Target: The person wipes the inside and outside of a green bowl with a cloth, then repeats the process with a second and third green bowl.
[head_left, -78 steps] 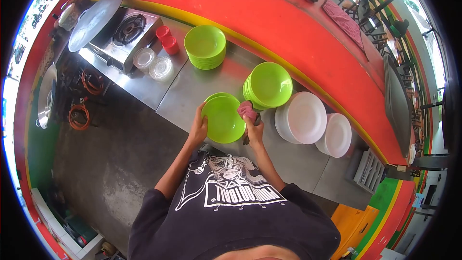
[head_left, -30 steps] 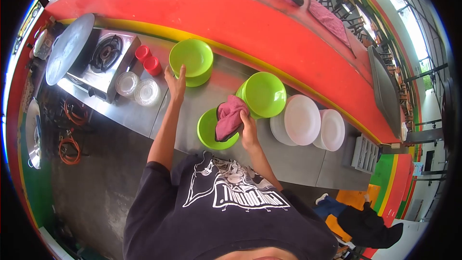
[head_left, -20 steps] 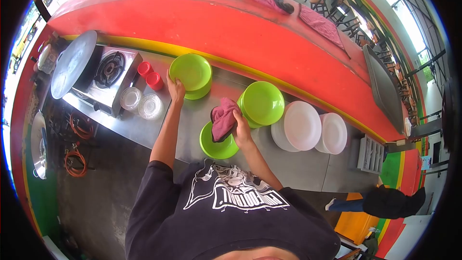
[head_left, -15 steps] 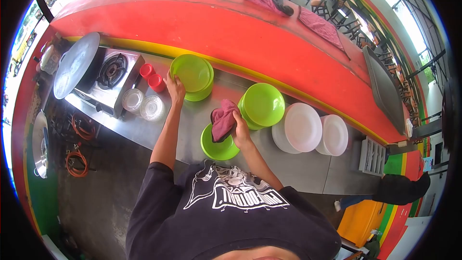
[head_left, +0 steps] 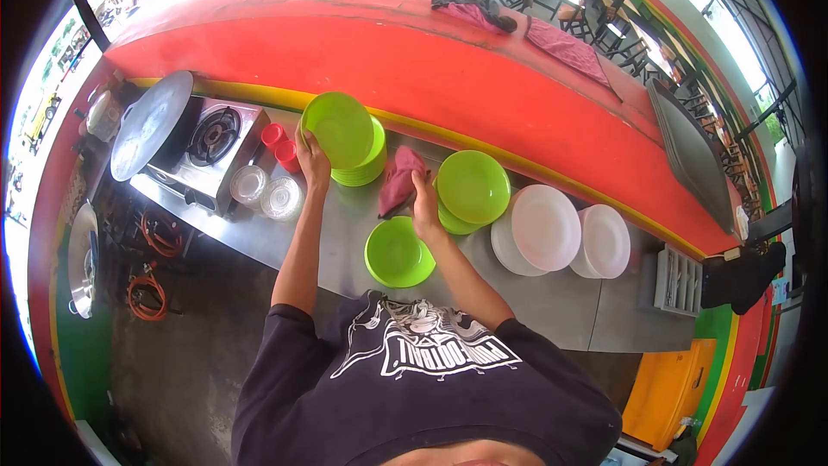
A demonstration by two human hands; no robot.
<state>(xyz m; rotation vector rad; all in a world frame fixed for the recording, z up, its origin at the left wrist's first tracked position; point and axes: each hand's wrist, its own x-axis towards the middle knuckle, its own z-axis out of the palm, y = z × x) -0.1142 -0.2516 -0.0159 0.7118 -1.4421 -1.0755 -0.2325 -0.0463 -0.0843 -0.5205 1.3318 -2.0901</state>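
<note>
My left hand (head_left: 316, 164) grips the near-left rim of a green plate (head_left: 338, 128), which sits shifted and slightly tilted over a stack of green plates (head_left: 364, 172). In my right hand (head_left: 425, 210) is a crumpled maroon cloth (head_left: 400, 178), hanging over the steel counter between the green stacks. Just below that hand, nearer my body, lies a single green bowl (head_left: 399, 253). Right of the cloth stands a second green stack (head_left: 473, 187), close to my fingers.
White plates (head_left: 545, 229) are piled on the right, with another white pile (head_left: 604, 242) beside them. At left are a gas stove (head_left: 214, 134), red cups (head_left: 273, 135) and clear glass dishes (head_left: 281, 199). A red wall (head_left: 371, 52) runs behind the counter. A person (head_left: 743, 279) is far right.
The top green plate has been raised and shifted left off its stack by my left hand. My right hand and the cloth have moved up, away from the single bowl.
</note>
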